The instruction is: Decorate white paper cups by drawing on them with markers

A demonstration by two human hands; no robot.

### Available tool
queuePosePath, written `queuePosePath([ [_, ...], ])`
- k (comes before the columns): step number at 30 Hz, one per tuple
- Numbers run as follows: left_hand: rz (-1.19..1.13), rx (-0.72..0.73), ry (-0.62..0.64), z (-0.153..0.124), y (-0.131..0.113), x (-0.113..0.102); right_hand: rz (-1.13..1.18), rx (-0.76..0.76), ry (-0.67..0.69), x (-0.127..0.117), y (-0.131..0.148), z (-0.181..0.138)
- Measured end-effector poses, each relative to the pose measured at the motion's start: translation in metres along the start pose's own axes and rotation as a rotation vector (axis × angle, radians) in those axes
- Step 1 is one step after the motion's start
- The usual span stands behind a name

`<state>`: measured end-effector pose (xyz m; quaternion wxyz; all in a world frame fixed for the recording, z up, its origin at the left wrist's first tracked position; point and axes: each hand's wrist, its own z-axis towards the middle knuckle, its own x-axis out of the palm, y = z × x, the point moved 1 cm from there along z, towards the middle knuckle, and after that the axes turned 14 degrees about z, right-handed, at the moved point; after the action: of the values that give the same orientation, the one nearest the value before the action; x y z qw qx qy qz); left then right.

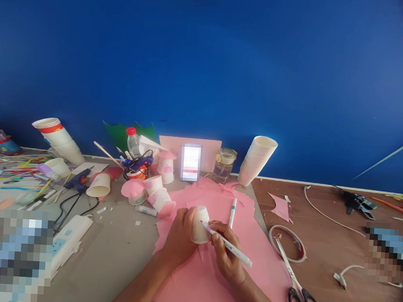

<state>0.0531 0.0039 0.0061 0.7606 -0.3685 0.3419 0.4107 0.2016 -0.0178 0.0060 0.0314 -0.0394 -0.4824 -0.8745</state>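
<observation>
My left hand is wrapped round a white paper cup, held with its narrower end up above pink paper. In my right hand is a white marker, its tip at the cup's side. Whether the tip touches the cup I cannot tell. A teal-banded marker cap or pen lies on the pink paper just beyond my right hand. Paper cups with pink tops stand and lie to the left of the cup.
A leaning stack of white cups, a glass jar and a lit phone stand along the blue wall. Scissors and a tape roll lie at right. A glue gun and power strip are at left.
</observation>
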Motion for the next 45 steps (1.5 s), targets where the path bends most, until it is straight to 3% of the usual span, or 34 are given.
queuePosePath([
  [31,-0.017,-0.059,0.053,0.0018,-0.0013,-0.0021,-0.035,0.019,-0.068,0.0009,-0.001,0.0007],
  [45,0.04,0.017,-0.022,0.0027,-0.002,-0.0018,-0.002,0.04,-0.06,0.0006,-0.0024,-0.0013],
])
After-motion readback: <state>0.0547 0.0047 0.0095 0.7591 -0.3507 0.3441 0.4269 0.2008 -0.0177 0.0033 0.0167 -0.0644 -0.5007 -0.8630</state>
